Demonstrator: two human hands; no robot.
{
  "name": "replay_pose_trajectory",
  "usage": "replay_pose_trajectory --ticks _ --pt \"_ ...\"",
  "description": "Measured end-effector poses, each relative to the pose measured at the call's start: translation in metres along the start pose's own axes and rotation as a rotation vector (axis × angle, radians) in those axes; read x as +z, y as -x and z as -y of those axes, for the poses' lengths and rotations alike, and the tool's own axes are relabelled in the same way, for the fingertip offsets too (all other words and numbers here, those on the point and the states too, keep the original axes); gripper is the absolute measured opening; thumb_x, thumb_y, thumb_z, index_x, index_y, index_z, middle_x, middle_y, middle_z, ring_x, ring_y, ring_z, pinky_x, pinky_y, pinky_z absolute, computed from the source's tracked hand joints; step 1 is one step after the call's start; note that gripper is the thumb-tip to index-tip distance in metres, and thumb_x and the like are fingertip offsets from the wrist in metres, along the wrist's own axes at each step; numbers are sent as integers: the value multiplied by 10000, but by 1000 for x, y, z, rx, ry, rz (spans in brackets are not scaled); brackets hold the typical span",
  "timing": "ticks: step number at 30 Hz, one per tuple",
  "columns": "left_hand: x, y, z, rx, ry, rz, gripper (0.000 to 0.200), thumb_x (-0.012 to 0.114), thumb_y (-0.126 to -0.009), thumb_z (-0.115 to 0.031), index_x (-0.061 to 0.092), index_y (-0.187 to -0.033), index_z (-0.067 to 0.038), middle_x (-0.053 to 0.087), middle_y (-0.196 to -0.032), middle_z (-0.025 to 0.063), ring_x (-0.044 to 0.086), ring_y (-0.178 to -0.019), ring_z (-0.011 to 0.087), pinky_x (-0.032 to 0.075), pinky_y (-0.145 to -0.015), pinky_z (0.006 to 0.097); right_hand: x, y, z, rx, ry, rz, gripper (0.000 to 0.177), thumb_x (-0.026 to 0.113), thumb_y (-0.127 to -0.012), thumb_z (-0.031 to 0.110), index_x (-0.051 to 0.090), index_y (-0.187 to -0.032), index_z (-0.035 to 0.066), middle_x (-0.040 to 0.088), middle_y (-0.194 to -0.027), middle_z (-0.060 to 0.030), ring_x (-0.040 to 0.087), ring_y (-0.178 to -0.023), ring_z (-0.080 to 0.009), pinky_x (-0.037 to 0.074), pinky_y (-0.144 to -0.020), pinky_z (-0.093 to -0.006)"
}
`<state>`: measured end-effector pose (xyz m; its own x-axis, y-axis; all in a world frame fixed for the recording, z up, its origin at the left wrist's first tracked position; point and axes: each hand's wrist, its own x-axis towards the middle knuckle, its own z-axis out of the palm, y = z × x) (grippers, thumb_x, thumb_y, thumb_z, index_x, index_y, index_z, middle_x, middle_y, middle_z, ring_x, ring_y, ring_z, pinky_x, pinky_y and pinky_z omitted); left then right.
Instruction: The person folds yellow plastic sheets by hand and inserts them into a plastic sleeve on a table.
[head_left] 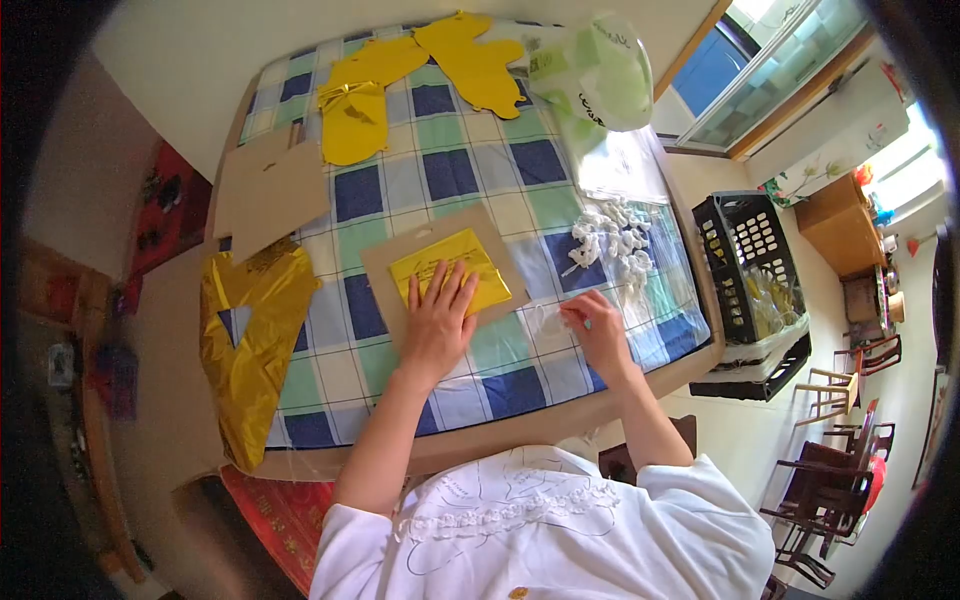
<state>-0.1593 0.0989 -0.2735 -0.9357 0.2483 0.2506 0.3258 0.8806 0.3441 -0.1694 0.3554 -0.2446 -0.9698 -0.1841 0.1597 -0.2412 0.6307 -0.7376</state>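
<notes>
My left hand (438,328) lies flat on a folded yellow foil packet (482,268) with dark print, its fingers spread. Under the packet is a brown cardboard sheet (490,225) with a small slot near its far edge. Just right of the cardboard, my right hand (602,335) is closed in a pinch above the checked cloth. Something thin and clear (540,320) shows beside its fingertips; whether they hold it I cannot make out. Beyond the right hand lies a tangle of white cords or ties (612,240).
More cardboard sheets (270,195) and gold foil (255,340) lie at the left of the checked cloth (450,175). Yellow cut-out shapes (480,65) are at the far side, beside a white-green plastic bag (595,75). A black crate (745,260) stands off the right edge.
</notes>
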Motion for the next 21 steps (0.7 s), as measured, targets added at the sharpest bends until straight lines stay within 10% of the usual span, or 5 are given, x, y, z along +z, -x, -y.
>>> replay_pose_trajectory --ticks 4,8,12,21 --pt "0 0 0 4 -8 -10 519 583 -887 -247 439 -1367 -115 394 -1452 105 303 -1385 307 184 -1122 584 10 2 29 -279 281 -60 132 702 -781 59 632 -883 14 595 -840 -110 609 -737 -233 492 -681 -311" --pt "0 -1 1 5 -15 3 532 588 -887 -252 429 -1376 -116 390 -1455 107 294 -1390 308 178 -1126 582 0 -2 11 113 -60 128 92 663 -784 47 622 -866 50 578 -871 -112 587 -849 -311 489 -742 -391" --pt "-1 0 0 -2 5 12 545 588 -881 -232 419 -1386 -116 375 -1467 107 284 -1396 305 171 -1127 584 -4 -4 -4 -106 275 -78 96 654 -781 34 631 -872 54 584 -859 -119 599 -799 -308 499 -697 -383" --pt "-1 0 -1 4 -21 24 535 566 -902 -261 411 -1394 -119 379 -1464 107 281 -1397 301 172 -1127 584 -10 11 2 -67 178 138 115 646 -794 22 655 -903 59 587 -863 -116 597 -825 -317 506 -744 -398"
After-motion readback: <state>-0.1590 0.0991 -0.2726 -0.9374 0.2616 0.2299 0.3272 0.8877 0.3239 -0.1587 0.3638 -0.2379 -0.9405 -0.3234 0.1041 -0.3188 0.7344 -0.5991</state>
